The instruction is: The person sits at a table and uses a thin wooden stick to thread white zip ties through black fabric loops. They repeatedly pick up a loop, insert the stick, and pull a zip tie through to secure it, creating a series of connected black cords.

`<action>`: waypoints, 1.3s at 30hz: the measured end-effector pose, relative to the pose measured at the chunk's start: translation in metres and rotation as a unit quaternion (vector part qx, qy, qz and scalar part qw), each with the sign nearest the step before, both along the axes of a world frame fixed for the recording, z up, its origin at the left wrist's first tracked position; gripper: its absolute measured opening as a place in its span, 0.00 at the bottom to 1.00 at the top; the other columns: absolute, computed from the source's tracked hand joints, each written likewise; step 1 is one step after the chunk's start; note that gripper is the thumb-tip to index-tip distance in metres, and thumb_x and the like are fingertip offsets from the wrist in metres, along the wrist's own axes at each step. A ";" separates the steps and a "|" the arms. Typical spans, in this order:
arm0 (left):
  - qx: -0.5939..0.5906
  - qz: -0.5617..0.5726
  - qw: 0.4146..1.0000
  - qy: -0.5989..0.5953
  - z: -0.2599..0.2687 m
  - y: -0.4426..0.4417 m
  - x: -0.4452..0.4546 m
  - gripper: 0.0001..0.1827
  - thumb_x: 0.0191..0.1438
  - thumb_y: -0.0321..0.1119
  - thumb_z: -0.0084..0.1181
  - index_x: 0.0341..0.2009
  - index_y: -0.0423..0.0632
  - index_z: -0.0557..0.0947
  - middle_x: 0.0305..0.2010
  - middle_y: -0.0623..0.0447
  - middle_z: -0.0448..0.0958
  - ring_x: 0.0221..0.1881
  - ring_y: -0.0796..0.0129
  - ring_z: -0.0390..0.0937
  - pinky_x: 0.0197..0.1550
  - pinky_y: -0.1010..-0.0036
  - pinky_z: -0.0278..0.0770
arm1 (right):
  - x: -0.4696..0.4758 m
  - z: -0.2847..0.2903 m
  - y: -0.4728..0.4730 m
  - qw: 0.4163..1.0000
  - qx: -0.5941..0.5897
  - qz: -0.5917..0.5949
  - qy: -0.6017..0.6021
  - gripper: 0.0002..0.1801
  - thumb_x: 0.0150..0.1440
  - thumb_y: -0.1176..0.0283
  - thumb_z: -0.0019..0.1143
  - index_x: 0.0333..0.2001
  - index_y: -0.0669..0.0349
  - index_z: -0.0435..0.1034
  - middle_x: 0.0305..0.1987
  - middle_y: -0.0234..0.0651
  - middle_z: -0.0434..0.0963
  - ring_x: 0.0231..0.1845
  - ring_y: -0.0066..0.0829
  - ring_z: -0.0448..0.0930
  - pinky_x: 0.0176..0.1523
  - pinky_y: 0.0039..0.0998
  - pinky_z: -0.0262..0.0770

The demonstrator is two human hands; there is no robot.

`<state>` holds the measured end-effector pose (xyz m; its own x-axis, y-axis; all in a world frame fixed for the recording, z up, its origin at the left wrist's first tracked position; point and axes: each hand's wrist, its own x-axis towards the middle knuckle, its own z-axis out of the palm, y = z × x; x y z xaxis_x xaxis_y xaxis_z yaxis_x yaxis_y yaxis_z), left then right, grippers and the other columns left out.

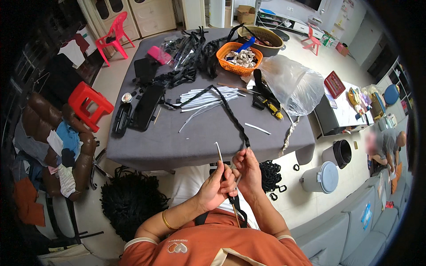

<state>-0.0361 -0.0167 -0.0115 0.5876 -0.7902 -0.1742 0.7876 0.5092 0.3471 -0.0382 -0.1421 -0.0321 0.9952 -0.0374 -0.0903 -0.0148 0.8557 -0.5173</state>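
My left hand (218, 186), a gold bangle on its wrist, holds a slim rod with a small hooked tip (216, 144) pointing up over the table edge. My right hand (247, 169) pinches the near end of a narrow black fabric cord (229, 111). From there the cord runs up across the table, bends, and goes back towards a black case. Below my hands hang a thin tan stick (235, 212) and a black strap (244, 212); my fingers hide whether the stick belongs to the hooked rod. A bundle of white strips (203, 99) lies beyond my hands.
The grey-covered table (149, 146) also bears an orange basket (238, 68) of cloth scraps, a clear plastic bag (293, 84) and black strips (179, 78). Black fringed material (129, 202) lies at left. Lidded bin (327, 178) and a person (389, 143) are at right.
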 end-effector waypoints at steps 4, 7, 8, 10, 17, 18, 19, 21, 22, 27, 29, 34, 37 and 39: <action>0.064 0.133 0.988 0.038 0.016 0.003 0.016 0.18 0.56 0.49 0.32 0.49 0.59 0.64 0.14 0.62 0.48 0.15 0.79 0.44 0.23 0.82 0.50 | -0.019 0.008 0.011 0.989 -0.099 0.051 0.102 0.17 0.57 0.61 0.37 0.46 0.59 0.60 0.36 0.29 0.67 0.35 0.18 0.68 0.32 0.19 0.65; 0.041 0.191 0.981 -0.003 0.026 0.012 0.033 0.13 0.58 0.45 0.31 0.43 0.58 0.66 0.14 0.62 0.46 0.15 0.79 0.44 0.22 0.81 0.50 | -0.043 -0.013 0.003 0.933 -0.344 0.105 0.006 0.14 0.55 0.68 0.41 0.44 0.62 0.61 0.40 0.32 0.67 0.39 0.19 0.68 0.41 0.21 0.64; 0.036 0.197 0.980 0.005 0.025 0.012 0.034 0.11 0.58 0.45 0.31 0.37 0.56 0.67 0.15 0.62 0.47 0.15 0.79 0.44 0.21 0.81 0.49 | -0.048 -0.020 0.006 0.917 -0.381 0.118 -0.019 0.10 0.55 0.69 0.41 0.36 0.63 0.66 0.35 0.32 0.69 0.36 0.17 0.68 0.39 0.20 0.64; 0.045 0.183 0.982 0.027 0.020 0.009 0.035 0.11 0.58 0.44 0.31 0.34 0.55 0.66 0.15 0.62 0.47 0.15 0.78 0.44 0.21 0.82 0.49 | -0.052 -0.004 0.015 0.890 -0.415 0.190 0.003 0.16 0.55 0.66 0.41 0.19 0.63 0.65 0.19 0.27 0.66 0.23 0.16 0.66 0.28 0.19 0.62; 0.090 0.356 0.930 0.002 0.033 0.040 0.076 0.14 0.58 0.42 0.32 0.24 0.51 0.64 0.14 0.62 0.47 0.14 0.78 0.44 0.20 0.81 0.48 | -0.077 -0.006 0.006 0.808 -0.540 0.235 -0.028 0.22 0.56 0.65 0.40 0.14 0.68 0.57 0.08 0.32 0.53 0.12 0.19 0.51 0.16 0.27 0.51; 0.072 0.394 0.915 -0.052 0.038 0.053 0.087 0.14 0.58 0.42 0.33 0.24 0.51 0.64 0.14 0.62 0.47 0.14 0.78 0.44 0.20 0.82 0.47 | -0.091 -0.020 0.001 0.800 -0.554 0.228 -0.040 0.22 0.56 0.65 0.40 0.14 0.68 0.58 0.08 0.32 0.54 0.12 0.18 0.52 0.15 0.26 0.51; 0.057 0.429 0.896 -0.102 0.042 0.062 0.096 0.14 0.58 0.42 0.34 0.23 0.51 0.64 0.14 0.62 0.46 0.14 0.78 0.44 0.19 0.82 0.47 | -0.100 -0.026 -0.001 0.792 -0.567 0.220 -0.048 0.22 0.56 0.65 0.40 0.14 0.67 0.59 0.07 0.31 0.55 0.12 0.17 0.53 0.15 0.26 0.52; 0.079 0.380 0.913 -0.124 0.053 0.058 0.090 0.15 0.57 0.43 0.36 0.22 0.51 0.63 0.13 0.62 0.47 0.14 0.78 0.45 0.18 0.82 0.46 | -0.102 -0.026 0.002 0.851 -0.481 0.205 0.048 0.19 0.57 0.61 0.40 0.20 0.64 0.66 0.13 0.23 0.62 0.14 0.12 0.59 0.17 0.18 0.54; 0.096 0.339 0.927 -0.131 0.052 0.045 0.078 0.15 0.57 0.42 0.36 0.21 0.50 0.63 0.13 0.62 0.47 0.14 0.78 0.45 0.18 0.81 0.46 | -0.090 -0.023 0.006 0.863 -0.476 0.162 0.040 0.18 0.57 0.61 0.39 0.24 0.64 0.67 0.14 0.23 0.63 0.15 0.12 0.59 0.18 0.17 0.54; 0.128 0.171 0.962 -0.169 0.023 0.009 0.021 0.13 0.57 0.40 0.38 0.23 0.49 0.64 0.13 0.63 0.50 0.14 0.80 0.46 0.18 0.82 0.47 | -0.043 0.006 0.023 0.934 -0.353 -0.029 0.048 0.11 0.55 0.69 0.42 0.35 0.66 0.68 0.26 0.26 0.65 0.20 0.12 0.60 0.21 0.15 0.56; 0.150 0.129 0.970 -0.142 0.015 0.003 0.007 0.13 0.57 0.39 0.37 0.23 0.49 0.65 0.13 0.63 0.50 0.15 0.81 0.46 0.18 0.83 0.47 | -0.036 0.002 0.021 0.897 -0.434 -0.081 -0.003 0.08 0.53 0.73 0.47 0.33 0.68 0.68 0.26 0.27 0.64 0.22 0.12 0.62 0.24 0.14 0.56; 0.193 0.111 0.960 -0.172 0.006 0.004 0.004 0.13 0.57 0.38 0.37 0.24 0.45 0.68 0.13 0.63 0.54 0.15 0.82 0.50 0.22 0.85 0.55 | -0.034 0.003 0.017 0.977 -0.185 -0.067 0.088 0.07 0.54 0.69 0.44 0.31 0.61 0.65 0.26 0.29 0.67 0.23 0.17 0.66 0.23 0.13 0.57; 0.156 0.118 0.967 -0.164 0.001 0.010 0.012 0.13 0.57 0.37 0.37 0.24 0.46 0.68 0.13 0.63 0.54 0.14 0.82 0.52 0.23 0.86 0.57 | -0.032 0.015 -0.007 1.000 -0.004 -0.009 -0.023 0.08 0.57 0.67 0.37 0.33 0.59 0.62 0.17 0.27 0.64 0.14 0.17 0.61 0.17 0.15 0.52; 0.151 0.117 0.967 -0.168 0.002 0.012 0.013 0.12 0.56 0.37 0.41 0.27 0.44 0.72 0.13 0.62 0.58 0.15 0.82 0.54 0.20 0.85 0.58 | -0.033 0.019 -0.011 0.993 -0.118 0.006 -0.027 0.08 0.57 0.69 0.38 0.31 0.60 0.63 0.13 0.25 0.59 0.12 0.14 0.56 0.16 0.15 0.49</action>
